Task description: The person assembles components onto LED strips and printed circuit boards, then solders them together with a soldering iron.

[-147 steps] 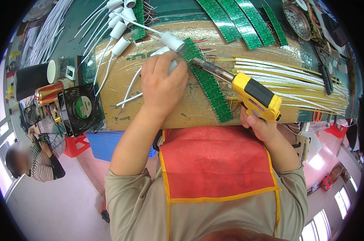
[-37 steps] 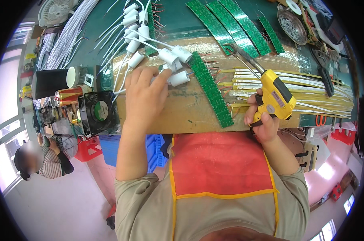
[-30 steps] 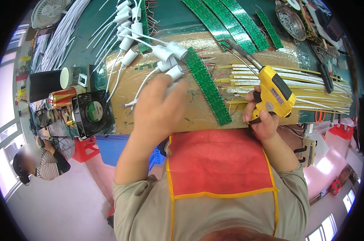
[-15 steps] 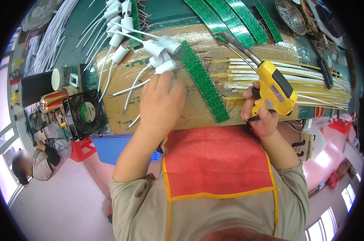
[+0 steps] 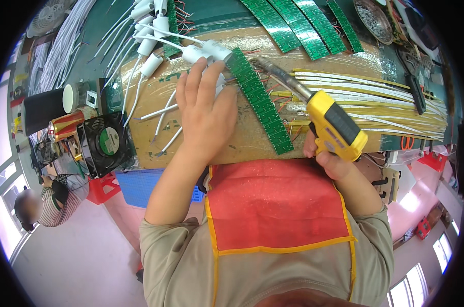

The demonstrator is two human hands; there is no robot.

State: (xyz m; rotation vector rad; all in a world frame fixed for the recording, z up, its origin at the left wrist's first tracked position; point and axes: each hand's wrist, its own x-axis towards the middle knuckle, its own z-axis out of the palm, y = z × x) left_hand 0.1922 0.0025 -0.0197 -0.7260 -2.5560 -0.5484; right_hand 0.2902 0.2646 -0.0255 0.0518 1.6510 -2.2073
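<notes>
My right hand (image 5: pixel 333 162) is wrapped round the grip of a yellow and black soldering gun (image 5: pixel 340 122), whose metal tip points up and left, close to a long green circuit board strip (image 5: pixel 261 105). That strip lies slanted on the cardboard, with thin red and white wires along its right edge. With fingers stretched and apart, my left hand (image 5: pixel 207 115) rests over white cylindrical plastic pieces with white cables. One such white cylinder (image 5: pixel 216 50) shows just beyond the fingertips, touching the board's upper end. Another is partly hidden beneath the hand.
Yellow and white LED strips (image 5: pixel 355 94) lie right of the board. More green boards (image 5: pixel 293 30) lie at the back, beside a metal bowl (image 5: pixel 373 20). Further white cylinders (image 5: pixel 151 65) and cables fill the back left, above a black fan (image 5: pixel 105 143). Another person (image 5: pixel 53 204) sits far left.
My left hand has moved slightly up, its fingers straightening over the white cylinders. The soldering gun has shifted left and down, bringing its tip nearer the green board.
</notes>
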